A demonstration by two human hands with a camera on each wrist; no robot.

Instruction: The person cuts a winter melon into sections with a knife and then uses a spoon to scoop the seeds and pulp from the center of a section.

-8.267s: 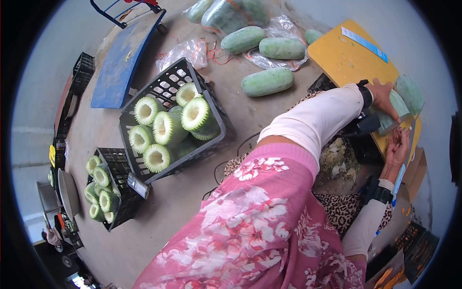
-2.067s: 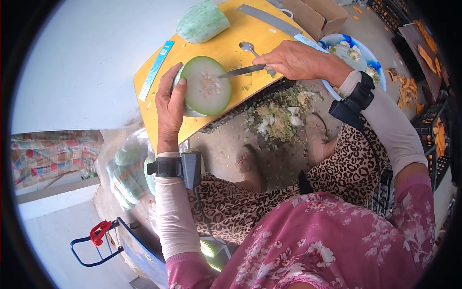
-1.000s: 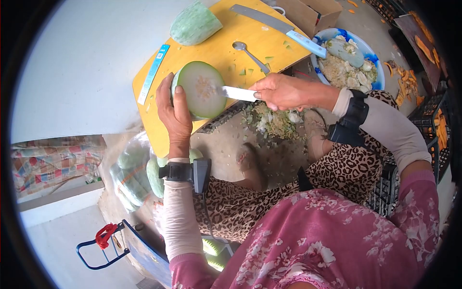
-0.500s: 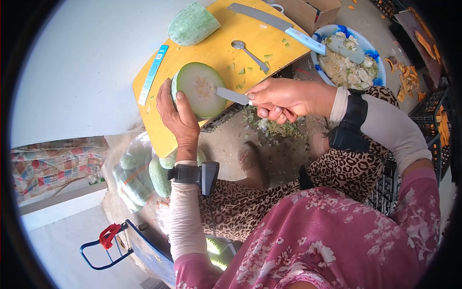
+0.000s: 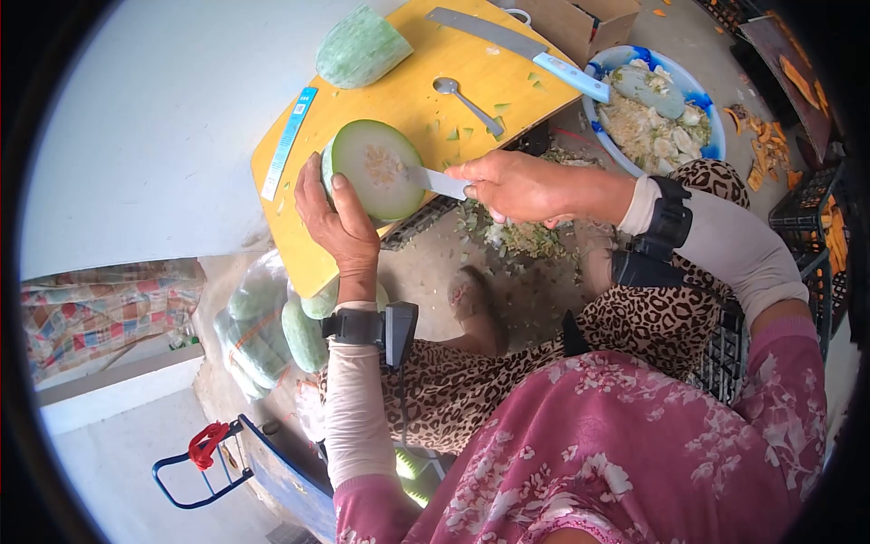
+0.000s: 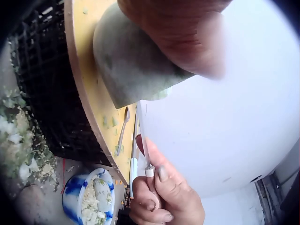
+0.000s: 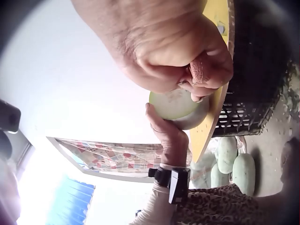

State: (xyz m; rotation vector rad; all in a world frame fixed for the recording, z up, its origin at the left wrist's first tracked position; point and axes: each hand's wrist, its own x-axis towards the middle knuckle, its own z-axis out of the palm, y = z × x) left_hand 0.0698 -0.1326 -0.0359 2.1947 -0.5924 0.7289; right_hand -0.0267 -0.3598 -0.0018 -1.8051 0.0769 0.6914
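A cut winter melon piece (image 5: pixel 373 172) lies on its side on the yellow board (image 5: pixel 313 240), its pale face with the seedy core toward me. My left hand (image 5: pixel 344 222) holds it by the rim, thumb at the edge of the face and fingers along the rind. In my right hand (image 5: pixel 544 189) is a small knife (image 5: pixel 441 183), gripped by its handle. Its blade meets the face beside the seeds, and the tip is hidden. The left wrist view shows the right fingers curled round the knife handle (image 6: pixel 150 174), below the melon.
A second winter melon piece (image 5: pixel 362 47), a spoon (image 5: pixel 467 104), a large knife (image 5: pixel 507 41) and a blue-white packet (image 5: pixel 290 140) lie on the board. A blue-and-white basin (image 5: pixel 718 136) holds scraps at right. Peelings (image 5: pixel 526 238) litter the floor; whole melons (image 7: pixel 243 173) lie below the board.
Eight seconds ago the head view faced crates of hollowed melons. Since two seconds ago the right hand has shifted lower and turned, the blade staying near the seeds. The left hand keeps holding the winter melon.
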